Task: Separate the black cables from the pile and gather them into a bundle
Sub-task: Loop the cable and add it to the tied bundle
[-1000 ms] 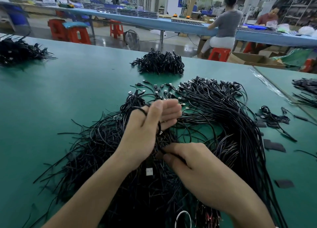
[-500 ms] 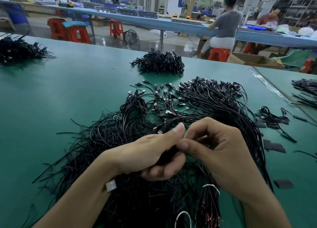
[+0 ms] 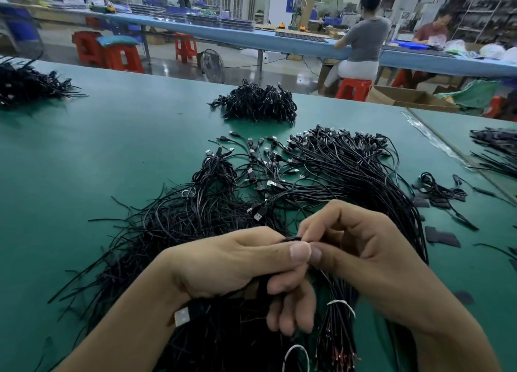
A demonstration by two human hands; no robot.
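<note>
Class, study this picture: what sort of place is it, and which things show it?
Probably a factory assembly floor: heaps of black cables on a green worktable, and a long blue bench with a seated worker.

Tabletop (image 3: 84,161): plain green, no pattern. Cables (image 3: 349,175): black throughout. Plugs (image 3: 258,214): black bodies, silver metal tips. Tie (image 3: 343,304) round one bunch: white. Wire ends (image 3: 340,355): red. Flat patches (image 3: 444,238): dark grey. Stools (image 3: 123,59): red. Far bench (image 3: 279,40): blue.
</note>
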